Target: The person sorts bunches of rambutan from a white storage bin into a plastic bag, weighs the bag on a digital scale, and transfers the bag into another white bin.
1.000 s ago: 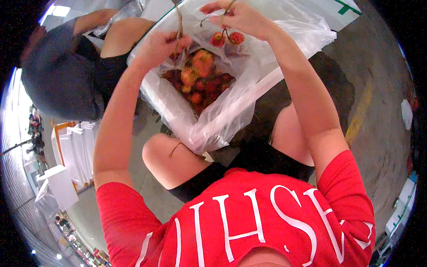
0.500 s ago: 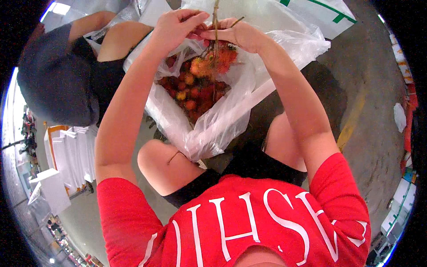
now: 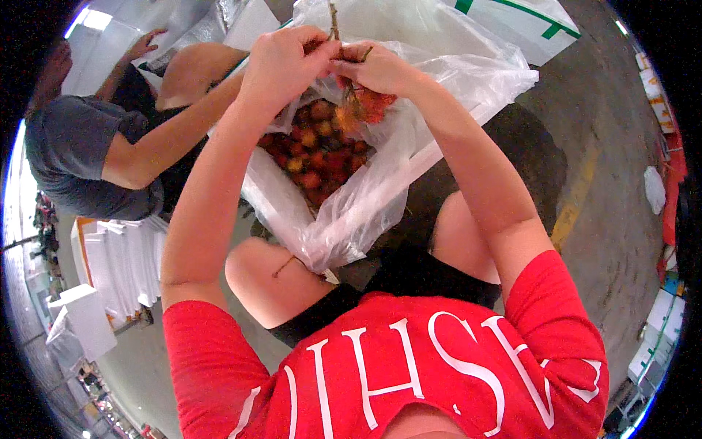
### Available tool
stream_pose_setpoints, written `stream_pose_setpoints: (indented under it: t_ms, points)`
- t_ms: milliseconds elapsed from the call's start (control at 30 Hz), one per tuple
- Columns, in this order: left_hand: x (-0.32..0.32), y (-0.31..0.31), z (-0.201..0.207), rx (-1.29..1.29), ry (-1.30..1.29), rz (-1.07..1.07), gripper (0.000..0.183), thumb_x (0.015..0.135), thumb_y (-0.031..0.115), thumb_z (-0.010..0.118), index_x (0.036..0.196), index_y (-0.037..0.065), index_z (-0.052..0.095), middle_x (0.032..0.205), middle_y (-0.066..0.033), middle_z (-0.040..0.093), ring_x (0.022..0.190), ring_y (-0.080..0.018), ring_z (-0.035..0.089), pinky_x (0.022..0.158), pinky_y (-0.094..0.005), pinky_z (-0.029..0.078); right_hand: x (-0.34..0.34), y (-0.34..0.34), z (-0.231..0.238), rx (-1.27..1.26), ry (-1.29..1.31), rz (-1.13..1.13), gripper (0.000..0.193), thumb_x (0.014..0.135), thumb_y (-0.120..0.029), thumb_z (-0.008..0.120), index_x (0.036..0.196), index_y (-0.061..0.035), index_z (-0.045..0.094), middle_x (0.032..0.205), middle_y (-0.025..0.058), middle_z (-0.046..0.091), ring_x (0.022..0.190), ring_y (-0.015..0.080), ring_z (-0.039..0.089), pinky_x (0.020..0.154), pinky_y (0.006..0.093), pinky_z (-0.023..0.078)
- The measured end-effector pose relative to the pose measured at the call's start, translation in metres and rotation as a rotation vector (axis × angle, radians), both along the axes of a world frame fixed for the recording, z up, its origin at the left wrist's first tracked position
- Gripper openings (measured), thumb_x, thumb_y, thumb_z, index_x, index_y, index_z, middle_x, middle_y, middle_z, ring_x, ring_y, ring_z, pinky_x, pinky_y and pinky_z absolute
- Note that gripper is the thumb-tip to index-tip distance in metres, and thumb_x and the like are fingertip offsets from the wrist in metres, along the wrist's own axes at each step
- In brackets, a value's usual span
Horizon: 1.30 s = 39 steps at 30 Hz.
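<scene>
Both hands meet over a foam box lined with a clear plastic bag [image 3: 369, 219]. My left hand [image 3: 285, 66] is closed with its fingertips at a thin brown rambutan stem [image 3: 334, 20], which sticks up between the hands. My right hand [image 3: 384, 72] pinches the stems of a small rambutan bunch [image 3: 371, 107], red and orange, hanging just below its fingers. The fingertips are close together and partly hide what they grip. Many loose rambutans [image 3: 318, 154], red with some yellowish ones, lie in the bag beneath.
A person in a dark grey shirt [image 3: 73, 146] sits close on the left, one arm reaching toward the box. White foam sheets [image 3: 124, 256] stand behind at lower left. A white box with green stripes [image 3: 512, 29] is at the far right. A short twig [image 3: 284, 267] lies on my left knee.
The long stem has shifted left and no longer hangs down across the fruit. My hands moved slightly down and left. The neighbouring person's arm has swung toward the box.
</scene>
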State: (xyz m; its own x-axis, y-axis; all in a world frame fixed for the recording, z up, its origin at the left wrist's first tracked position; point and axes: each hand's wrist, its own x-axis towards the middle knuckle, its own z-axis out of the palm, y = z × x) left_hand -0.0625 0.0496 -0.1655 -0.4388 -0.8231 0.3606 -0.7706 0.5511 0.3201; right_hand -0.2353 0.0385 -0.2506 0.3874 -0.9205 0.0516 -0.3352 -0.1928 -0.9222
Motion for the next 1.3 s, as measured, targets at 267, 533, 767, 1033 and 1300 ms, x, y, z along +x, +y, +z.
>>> stream_pose_setpoints:
  t_ms: [267, 533, 767, 1033, 1300]
  points:
    - [0.086, -0.018, 0.099, -0.246, -0.564, -0.319, 0.024, 0.089, 0.024, 0.057, 0.101, 0.003, 0.062, 0.089, -0.0162, 0.066, 0.084, -0.0305, 0.064, 0.074, -0.0376, 0.05, -0.026, -0.001, 0.022, -0.106, 0.209, 0.121, 0.023, 0.092, -0.031, 0.061, 0.095, -0.0107, 0.072, 0.076, -0.0028, 0.064, 0.072, 0.005, 0.054, 0.066, 0.0219, 0.045]
    - [0.204, 0.097, 0.068, 0.784, -0.639, 0.048, 0.025, 0.082, 0.021, 0.068, 0.096, 0.001, 0.069, 0.08, -0.0112, 0.067, 0.067, -0.0219, 0.063, 0.063, -0.0369, 0.05, -0.06, 0.017, 0.079, -0.029, 0.26, -0.068, 0.033, 0.097, -0.035, 0.051, 0.092, -0.0085, 0.071, 0.078, -0.0021, 0.065, 0.072, 0.0072, 0.057, 0.067, 0.0253, 0.046]
    - [0.127, 0.099, -0.006, 0.795, -0.406, -0.061, 0.032, 0.086, 0.027, 0.062, 0.11, 0.006, 0.065, 0.097, -0.0184, 0.067, 0.087, -0.0356, 0.064, 0.08, -0.0411, 0.051, -0.063, 0.012, 0.073, -0.055, -0.027, 0.038, 0.036, 0.1, -0.031, 0.046, 0.087, -0.0059, 0.069, 0.081, -0.0004, 0.065, 0.075, 0.0083, 0.056, 0.069, 0.0253, 0.045]
    - [0.047, 0.061, -0.207, 0.838, -1.033, -0.505, 0.034, 0.084, 0.014, 0.052, 0.115, 0.021, 0.065, 0.107, -0.0119, 0.067, 0.103, -0.0314, 0.062, 0.085, -0.0435, 0.05, -0.069, -0.007, 0.044, 0.172, -0.705, -0.011, 0.029, 0.1, -0.03, 0.048, 0.087, -0.0065, 0.058, 0.086, 0.0063, 0.064, 0.083, 0.016, 0.061, 0.077, 0.0282, 0.048]
    - [0.041, 0.065, -0.255, 0.257, -0.658, -0.723, 0.028, 0.084, 0.023, 0.051, 0.104, 0.01, 0.065, 0.091, -0.0091, 0.071, 0.084, -0.0323, 0.067, 0.07, -0.0419, 0.054, -0.098, -0.005, 0.052, 0.194, -0.826, -0.026, 0.027, 0.099, -0.031, 0.049, 0.084, -0.0096, 0.057, 0.082, 0.0042, 0.062, 0.072, 0.0122, 0.058, 0.067, 0.0242, 0.047]
